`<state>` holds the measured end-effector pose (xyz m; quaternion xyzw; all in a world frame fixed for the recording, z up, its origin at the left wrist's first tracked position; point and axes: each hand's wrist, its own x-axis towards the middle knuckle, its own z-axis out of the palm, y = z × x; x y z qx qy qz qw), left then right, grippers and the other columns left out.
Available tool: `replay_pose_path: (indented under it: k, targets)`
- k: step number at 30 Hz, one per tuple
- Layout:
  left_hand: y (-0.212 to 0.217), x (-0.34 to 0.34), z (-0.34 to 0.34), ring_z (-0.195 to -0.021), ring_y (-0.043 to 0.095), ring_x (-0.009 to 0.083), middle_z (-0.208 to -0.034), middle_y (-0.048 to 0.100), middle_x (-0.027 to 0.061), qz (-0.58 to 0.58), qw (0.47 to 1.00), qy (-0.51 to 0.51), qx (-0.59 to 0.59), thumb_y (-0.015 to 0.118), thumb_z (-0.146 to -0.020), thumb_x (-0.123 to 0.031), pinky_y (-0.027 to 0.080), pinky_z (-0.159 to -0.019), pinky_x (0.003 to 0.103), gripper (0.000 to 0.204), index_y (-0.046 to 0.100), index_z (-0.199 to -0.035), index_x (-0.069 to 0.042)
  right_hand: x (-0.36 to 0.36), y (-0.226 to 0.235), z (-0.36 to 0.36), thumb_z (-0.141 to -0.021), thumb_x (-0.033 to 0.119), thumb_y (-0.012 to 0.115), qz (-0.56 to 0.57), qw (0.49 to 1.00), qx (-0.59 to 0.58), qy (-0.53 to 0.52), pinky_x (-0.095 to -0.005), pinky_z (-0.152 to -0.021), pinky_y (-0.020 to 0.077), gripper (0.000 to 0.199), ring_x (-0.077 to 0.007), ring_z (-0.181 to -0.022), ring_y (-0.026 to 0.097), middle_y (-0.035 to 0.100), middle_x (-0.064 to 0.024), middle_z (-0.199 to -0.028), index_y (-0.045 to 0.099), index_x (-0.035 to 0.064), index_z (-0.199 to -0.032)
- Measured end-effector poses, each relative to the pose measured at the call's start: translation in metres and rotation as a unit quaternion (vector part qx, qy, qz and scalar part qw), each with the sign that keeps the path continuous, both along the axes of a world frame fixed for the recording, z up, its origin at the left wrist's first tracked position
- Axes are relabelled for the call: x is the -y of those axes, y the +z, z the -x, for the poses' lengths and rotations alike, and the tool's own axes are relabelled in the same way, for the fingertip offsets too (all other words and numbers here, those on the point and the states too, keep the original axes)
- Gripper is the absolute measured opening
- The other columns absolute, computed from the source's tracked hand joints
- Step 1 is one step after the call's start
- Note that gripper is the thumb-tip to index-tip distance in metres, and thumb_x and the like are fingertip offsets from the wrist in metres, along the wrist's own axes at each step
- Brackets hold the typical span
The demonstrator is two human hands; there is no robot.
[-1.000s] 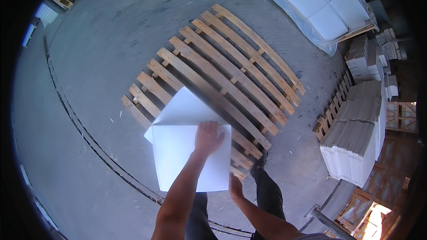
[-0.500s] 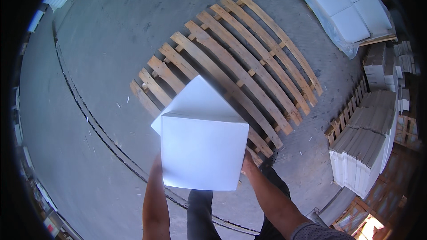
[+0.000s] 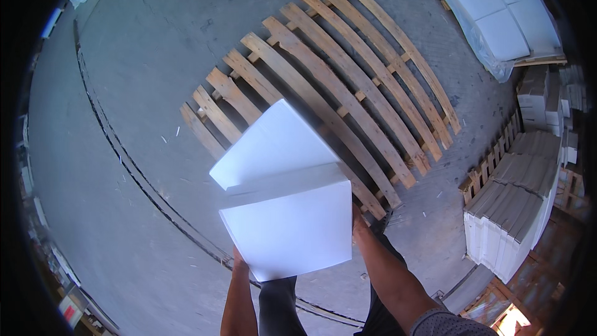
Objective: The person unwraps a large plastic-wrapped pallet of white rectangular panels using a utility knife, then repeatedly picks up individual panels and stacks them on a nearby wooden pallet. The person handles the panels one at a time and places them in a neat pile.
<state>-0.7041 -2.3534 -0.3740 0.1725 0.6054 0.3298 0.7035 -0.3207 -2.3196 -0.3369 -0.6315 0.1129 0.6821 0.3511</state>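
A white box (image 3: 289,230) is held in front of me, its top face toward me and its greyish far side showing. My left hand (image 3: 240,259) grips its left side near the lower corner. On the opposite side my right hand (image 3: 359,221) holds the box; the fingers of both hands are largely hidden by it. Just beyond is a second white box (image 3: 273,140), set at an angle, with one corner pointing away from me. It overlaps the near part of a slatted wooden pallet (image 3: 323,56) in view. I cannot tell whether it rests on the pallet or is carried too.
The pallet lies on a grey concrete floor (image 3: 124,224) crossed by a dark cracked joint. At the far right, white boxes under clear film (image 3: 479,0) stand on a pallet. Stacked flat cartons (image 3: 516,193) sit on another pallet to the right. My legs are below the held box.
The near box has tilted and turned slightly, and a wider strip of its far side now shows. My left hand has shifted right and lower along it. The view has moved a little.
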Motion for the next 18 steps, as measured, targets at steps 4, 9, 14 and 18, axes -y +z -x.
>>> replay_pose_path:
  k: [4, 9, 14, 18]
  targets:
    - [0.014, -0.006, -0.009, -0.095, 0.061, 0.0229, -0.109, 0.061, 0.0113, -0.010, 1.000, 0.018, 0.020, 0.054, -0.092, -0.030, 0.054, -0.076, 0.035, 0.046, 0.051, -0.125, 0.002, -0.009, 0.011, 0.001, -0.089, 0.037, 0.056, -0.030, 0.999, -0.008, 0.030, -0.0297, -0.069, 0.0548, 0.047, -0.0176, -0.086, 0.064, 0.064, -0.0117, -0.100, 0.056, -0.0010, -0.118]
    - [0.012, -0.038, -0.004, -0.091, 0.064, 0.0258, -0.105, 0.064, 0.0125, 0.096, 0.995, 0.011, -0.027, 0.053, -0.092, -0.033, 0.055, -0.073, 0.038, 0.046, 0.053, -0.123, 0.001, -0.008, 0.000, 0.000, -0.091, 0.034, 0.054, -0.040, 0.999, -0.009, 0.030, -0.0297, -0.071, 0.0541, 0.044, -0.0176, -0.087, 0.064, 0.064, -0.0112, -0.101, 0.056, -0.0008, -0.118]
    - [0.021, -0.041, -0.018, -0.090, 0.064, 0.0270, -0.105, 0.064, 0.0129, 0.087, 0.994, 0.040, -0.047, 0.052, -0.091, -0.035, 0.055, -0.072, 0.038, 0.047, 0.053, -0.122, 0.000, -0.015, -0.013, -0.004, -0.093, 0.031, 0.052, -0.064, 0.998, -0.007, 0.015, -0.0297, -0.073, 0.0534, 0.041, -0.0177, -0.088, 0.063, 0.063, -0.0107, -0.102, 0.056, -0.0006, -0.118]
    - [0.029, -0.033, -0.019, -0.093, 0.063, 0.0263, -0.109, 0.062, 0.0134, 0.064, 0.996, 0.055, 0.013, 0.054, -0.091, -0.036, 0.054, -0.075, 0.038, 0.050, 0.051, -0.125, 0.001, -0.011, -0.013, -0.007, -0.094, 0.029, 0.050, -0.082, 0.997, -0.008, 0.000, -0.0297, -0.075, 0.0529, 0.039, -0.0177, -0.088, 0.062, 0.063, -0.0103, -0.103, 0.056, -0.0004, -0.118]
